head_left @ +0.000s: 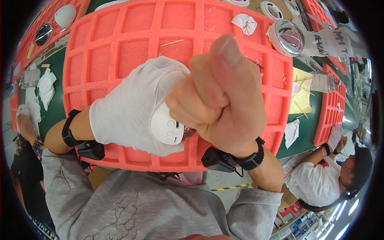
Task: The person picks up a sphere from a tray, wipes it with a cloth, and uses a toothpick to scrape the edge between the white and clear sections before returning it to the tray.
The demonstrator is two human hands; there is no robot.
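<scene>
My left hand (124, 102), in a white cloth glove, is closed around a rounded white device (163, 126). Small port slots and moulded marks show on the device's near face, and a sliver of shiny reddish surface at its lower right edge. Raised close to the camera, my bare right hand (224, 90) is curled with its thumb on top, covering part of the device. Whatever its fingers hold, if anything, is hidden. Both hands are above a pink foam tray (157, 30) with square compartments. A thin wooden stick (171, 43) lies in one of them.
A crumpled white cloth (244, 25) and a clear domed piece (286, 38) sit at the tray's far right. Yellow paper (301, 105) with sticks and a bottle (323, 82) lie to the right. Another bottle (30, 78) stands left. A co-worker (320, 182) sits at right.
</scene>
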